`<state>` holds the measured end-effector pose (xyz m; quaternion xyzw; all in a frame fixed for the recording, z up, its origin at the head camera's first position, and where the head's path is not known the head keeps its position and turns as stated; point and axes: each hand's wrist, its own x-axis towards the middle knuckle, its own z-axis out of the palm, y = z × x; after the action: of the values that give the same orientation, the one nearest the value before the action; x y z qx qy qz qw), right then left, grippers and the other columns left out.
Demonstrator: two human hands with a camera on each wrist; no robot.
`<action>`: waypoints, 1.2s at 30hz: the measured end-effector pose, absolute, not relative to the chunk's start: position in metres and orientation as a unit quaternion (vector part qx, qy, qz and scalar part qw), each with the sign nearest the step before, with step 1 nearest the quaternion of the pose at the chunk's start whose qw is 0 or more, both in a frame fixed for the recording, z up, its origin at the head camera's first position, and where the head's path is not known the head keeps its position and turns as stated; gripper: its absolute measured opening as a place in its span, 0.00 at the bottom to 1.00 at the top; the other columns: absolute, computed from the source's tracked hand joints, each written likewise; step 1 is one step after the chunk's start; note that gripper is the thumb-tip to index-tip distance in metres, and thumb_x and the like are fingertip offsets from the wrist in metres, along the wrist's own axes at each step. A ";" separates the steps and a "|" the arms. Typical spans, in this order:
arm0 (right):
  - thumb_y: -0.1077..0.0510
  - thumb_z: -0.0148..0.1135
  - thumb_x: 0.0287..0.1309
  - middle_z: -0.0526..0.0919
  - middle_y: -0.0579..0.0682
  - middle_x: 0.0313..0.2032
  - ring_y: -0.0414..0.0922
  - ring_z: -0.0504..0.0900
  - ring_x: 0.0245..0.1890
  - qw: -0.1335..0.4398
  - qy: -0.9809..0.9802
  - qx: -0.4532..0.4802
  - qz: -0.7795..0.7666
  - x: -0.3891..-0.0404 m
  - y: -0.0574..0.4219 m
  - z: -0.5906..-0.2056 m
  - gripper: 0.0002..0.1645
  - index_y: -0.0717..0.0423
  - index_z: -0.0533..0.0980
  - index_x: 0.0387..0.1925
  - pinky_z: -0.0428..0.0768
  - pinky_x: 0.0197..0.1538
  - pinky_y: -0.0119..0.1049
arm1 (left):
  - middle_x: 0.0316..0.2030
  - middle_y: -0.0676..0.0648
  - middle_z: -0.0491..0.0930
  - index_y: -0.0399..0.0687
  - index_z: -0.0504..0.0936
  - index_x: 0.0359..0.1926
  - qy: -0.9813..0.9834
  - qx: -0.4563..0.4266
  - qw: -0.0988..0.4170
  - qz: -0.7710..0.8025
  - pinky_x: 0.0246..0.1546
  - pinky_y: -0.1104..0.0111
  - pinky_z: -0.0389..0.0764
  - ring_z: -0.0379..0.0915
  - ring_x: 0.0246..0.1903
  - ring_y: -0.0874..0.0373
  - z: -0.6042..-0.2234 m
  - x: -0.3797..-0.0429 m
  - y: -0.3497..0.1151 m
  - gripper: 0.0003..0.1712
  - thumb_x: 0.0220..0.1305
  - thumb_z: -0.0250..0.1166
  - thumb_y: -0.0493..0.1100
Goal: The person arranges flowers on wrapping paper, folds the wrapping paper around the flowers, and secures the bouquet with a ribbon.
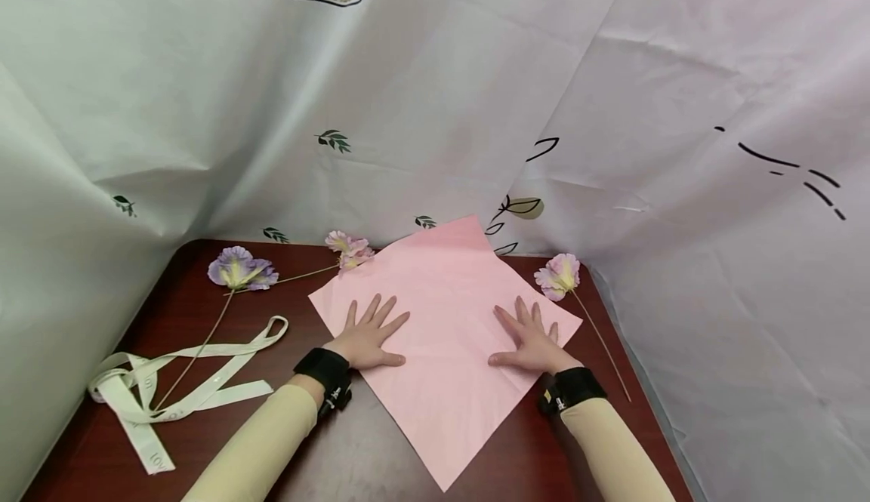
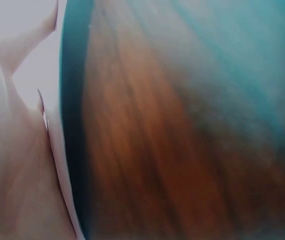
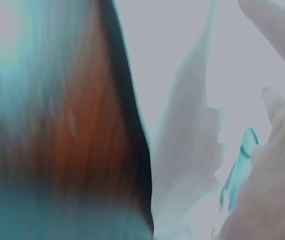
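Note:
A square pink sheet of wrapping paper (image 1: pixel 442 389) lies on the dark red table, one corner pointing to the front and the far corner rising against the curtain. My left hand (image 1: pixel 365 338) rests on its left part, palm down with fingers spread. On the right part rests my right hand (image 1: pixel 530 340), its fingers spread too. In the left wrist view the left hand (image 2: pixel 22 175) shows at the left edge, close to the paper. The right wrist view has the right hand (image 3: pixel 272 185) at its right side, the paper (image 3: pixel 182 125) pale beside it.
A purple artificial flower (image 1: pixel 241 269) and a white printed ribbon (image 1: pixel 224 370) lie on the left of the table (image 1: pixel 340 449). One pink flower (image 1: pixel 350 249) is at the back, partly under the paper. Another pink flower (image 1: pixel 559 275) lies at the right. A patterned curtain (image 1: pixel 421 109) hangs behind.

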<state>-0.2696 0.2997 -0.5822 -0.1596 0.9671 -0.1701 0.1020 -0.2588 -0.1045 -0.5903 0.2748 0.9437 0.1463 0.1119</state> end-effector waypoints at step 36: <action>0.18 0.67 0.42 0.36 0.59 0.80 0.70 0.32 0.76 0.136 0.959 -0.198 -0.153 -0.250 0.250 -0.585 0.64 0.29 0.55 0.79 0.35 0.59 0.85 | 0.81 0.45 0.37 0.64 0.52 0.81 0.943 0.275 0.113 0.151 0.67 0.30 0.27 0.25 0.79 0.40 -0.593 -0.261 -0.106 0.52 0.62 0.56 0.77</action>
<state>-0.2496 0.2497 -0.5849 -0.1983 0.9585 -0.1530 0.1358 -0.2608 -0.1063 -0.5933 0.2747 0.9429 0.1511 0.1128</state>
